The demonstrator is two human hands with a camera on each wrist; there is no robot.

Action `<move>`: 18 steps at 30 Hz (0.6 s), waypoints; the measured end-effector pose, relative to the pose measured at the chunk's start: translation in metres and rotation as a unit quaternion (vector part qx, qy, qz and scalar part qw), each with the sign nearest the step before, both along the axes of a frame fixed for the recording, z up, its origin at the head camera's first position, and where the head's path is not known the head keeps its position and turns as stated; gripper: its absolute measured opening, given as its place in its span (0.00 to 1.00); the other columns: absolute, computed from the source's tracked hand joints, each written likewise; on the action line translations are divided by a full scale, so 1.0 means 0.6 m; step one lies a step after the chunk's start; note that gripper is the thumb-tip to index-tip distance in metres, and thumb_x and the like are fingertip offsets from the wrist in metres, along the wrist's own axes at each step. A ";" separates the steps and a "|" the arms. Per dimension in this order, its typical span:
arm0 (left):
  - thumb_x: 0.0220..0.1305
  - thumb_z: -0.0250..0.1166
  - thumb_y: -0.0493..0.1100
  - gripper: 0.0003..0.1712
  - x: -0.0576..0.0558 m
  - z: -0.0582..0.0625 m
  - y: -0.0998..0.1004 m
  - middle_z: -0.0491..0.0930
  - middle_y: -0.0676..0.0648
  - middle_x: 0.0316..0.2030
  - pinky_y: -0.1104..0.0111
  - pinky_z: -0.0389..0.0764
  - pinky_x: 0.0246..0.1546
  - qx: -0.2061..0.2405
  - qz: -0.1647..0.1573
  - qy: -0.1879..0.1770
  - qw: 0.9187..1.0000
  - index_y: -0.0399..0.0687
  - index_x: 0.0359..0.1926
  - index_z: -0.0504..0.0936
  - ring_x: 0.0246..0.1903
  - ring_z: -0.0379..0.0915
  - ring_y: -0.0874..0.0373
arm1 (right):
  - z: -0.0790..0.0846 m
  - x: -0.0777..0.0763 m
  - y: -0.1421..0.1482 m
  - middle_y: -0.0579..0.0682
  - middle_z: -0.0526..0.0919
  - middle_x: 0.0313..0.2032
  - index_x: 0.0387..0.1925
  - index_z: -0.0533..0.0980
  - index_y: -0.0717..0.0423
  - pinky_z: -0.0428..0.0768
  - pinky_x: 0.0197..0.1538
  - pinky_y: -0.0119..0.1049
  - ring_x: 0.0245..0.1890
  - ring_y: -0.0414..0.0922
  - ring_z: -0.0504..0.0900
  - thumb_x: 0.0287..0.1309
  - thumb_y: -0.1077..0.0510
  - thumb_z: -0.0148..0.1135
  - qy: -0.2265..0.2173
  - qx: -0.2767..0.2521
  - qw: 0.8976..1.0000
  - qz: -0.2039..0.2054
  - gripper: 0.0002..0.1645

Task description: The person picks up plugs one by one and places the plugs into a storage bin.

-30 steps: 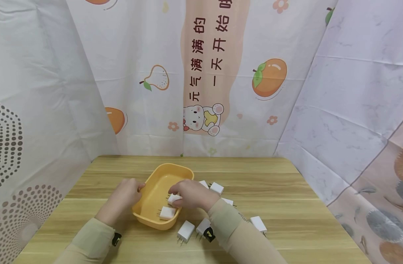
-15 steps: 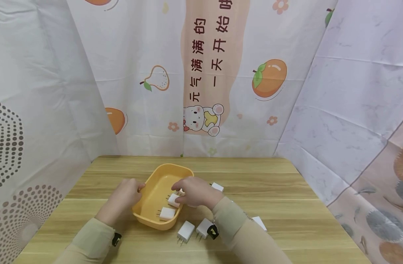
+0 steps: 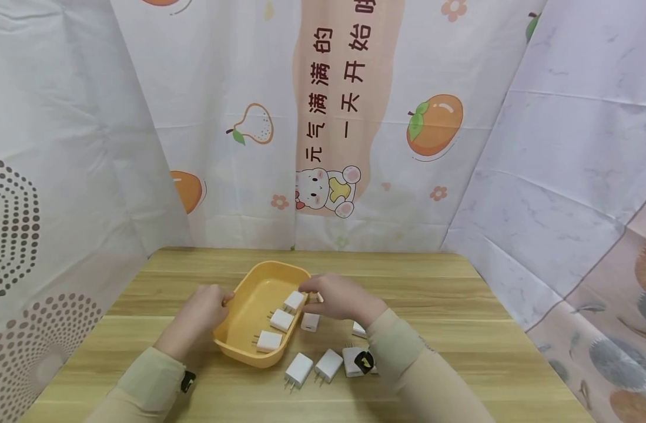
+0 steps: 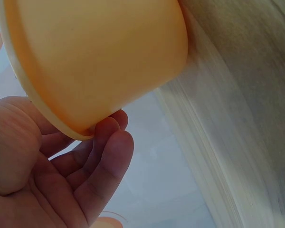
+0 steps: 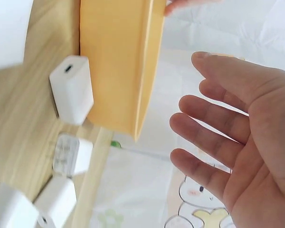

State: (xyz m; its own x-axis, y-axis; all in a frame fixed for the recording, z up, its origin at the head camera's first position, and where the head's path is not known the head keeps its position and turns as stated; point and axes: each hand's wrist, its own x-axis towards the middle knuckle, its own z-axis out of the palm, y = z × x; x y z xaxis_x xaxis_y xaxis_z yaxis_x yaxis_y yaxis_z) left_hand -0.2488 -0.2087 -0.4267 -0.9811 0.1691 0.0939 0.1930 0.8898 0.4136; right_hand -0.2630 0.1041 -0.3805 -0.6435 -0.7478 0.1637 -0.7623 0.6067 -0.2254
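Observation:
My left hand (image 3: 207, 309) grips the left rim of a yellow plastic basin (image 3: 241, 355); in the left wrist view, its fingers (image 4: 118, 154) curl under the rim. Three white charger plugs with metal prongs lie inside along the right wall: a far plug (image 3: 293, 301), a middle plug (image 3: 282, 320) and a near plug (image 3: 268, 341). Above the basin's right rim is my right hand (image 3: 340, 295), fingers spread and holding nothing, as the right wrist view shows. Just beneath it, a white charger (image 3: 310, 322) stands on the table close against the basin's outer wall.
More white chargers lie on the wooden table (image 3: 434, 305) to the right of the basin. Two sit near the front, a left one (image 3: 298, 370) and a right one (image 3: 328, 365). Another charger (image 3: 359, 331) is partly behind my right wrist. Patterned curtains (image 3: 222, 176) enclose the table.
My right hand has let go of the third charger inside the basin and moved right and up over the rim. The left hand keeps its grip in the same place.

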 end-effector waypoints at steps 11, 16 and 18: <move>0.59 0.63 0.27 0.21 0.000 0.001 0.000 0.82 0.31 0.53 0.65 0.77 0.26 -0.007 -0.003 0.000 1.000 0.32 0.54 0.85 0.34 0.76 0.51 | 0.015 0.005 0.059 0.46 0.84 0.57 0.62 0.80 0.49 0.77 0.59 0.42 0.57 0.44 0.80 0.63 0.49 0.70 -0.035 -0.015 0.998 -0.050 0.26; 0.57 0.63 0.27 0.21 -0.001 -0.002 -0.001 0.83 0.32 0.52 0.64 0.77 0.28 -0.014 -0.006 0.009 1.000 0.33 0.54 0.85 0.33 0.76 0.51 | 0.017 0.008 0.082 0.46 0.83 0.58 0.61 0.80 0.51 0.76 0.61 0.44 0.59 0.45 0.79 0.62 0.50 0.71 -0.039 -0.011 0.997 -0.065 0.27; 0.57 0.63 0.27 0.21 -0.001 -0.002 -0.002 0.83 0.32 0.52 0.64 0.76 0.28 -0.014 -0.006 0.009 1.000 0.33 0.53 0.85 0.33 0.76 0.51 | 0.017 0.008 0.091 0.47 0.83 0.58 0.61 0.80 0.52 0.75 0.62 0.45 0.59 0.46 0.79 0.62 0.50 0.71 -0.038 -0.009 0.997 -0.067 0.26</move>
